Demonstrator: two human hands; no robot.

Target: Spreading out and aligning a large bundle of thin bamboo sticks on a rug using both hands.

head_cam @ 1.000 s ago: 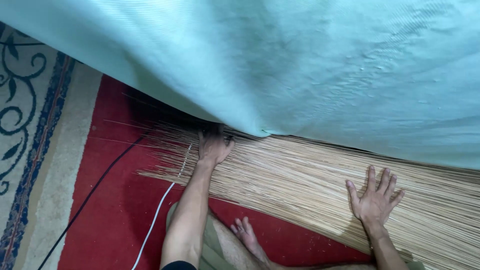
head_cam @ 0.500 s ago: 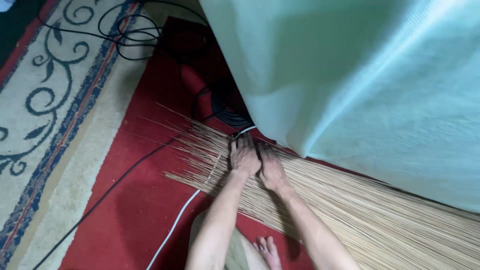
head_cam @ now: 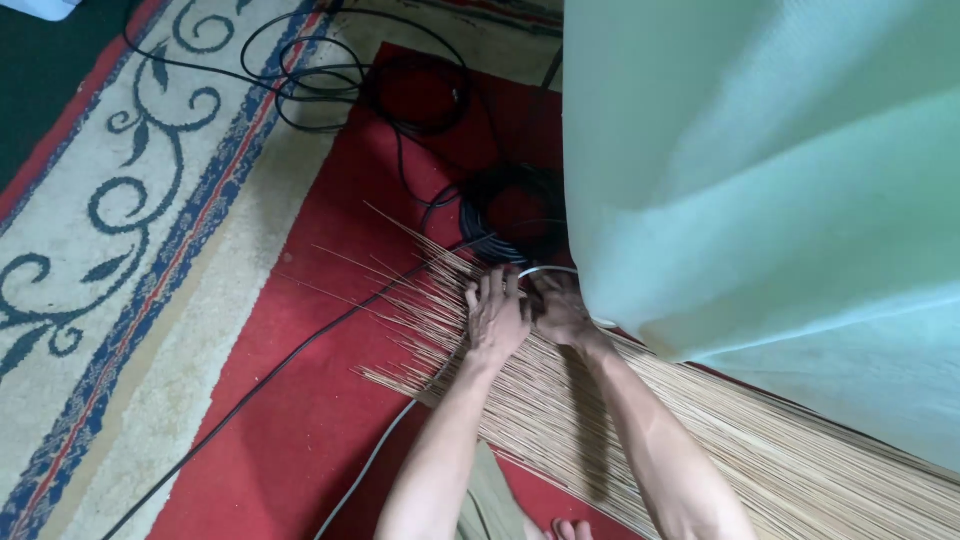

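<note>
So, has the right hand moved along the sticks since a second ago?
Yes. The right hand slid along the sticks toward their loose tips, now beside the left hand.

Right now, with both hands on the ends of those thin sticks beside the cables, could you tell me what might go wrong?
The left hand and right hand press on the bundle of thin sticks right where the white cable and coiled black cables lie; sticks could snag on them. Loose sticks already splay over the red carpet and might scatter or snap. The pale green cloth hides part of the bundle, so fingers work half unseen.
</note>
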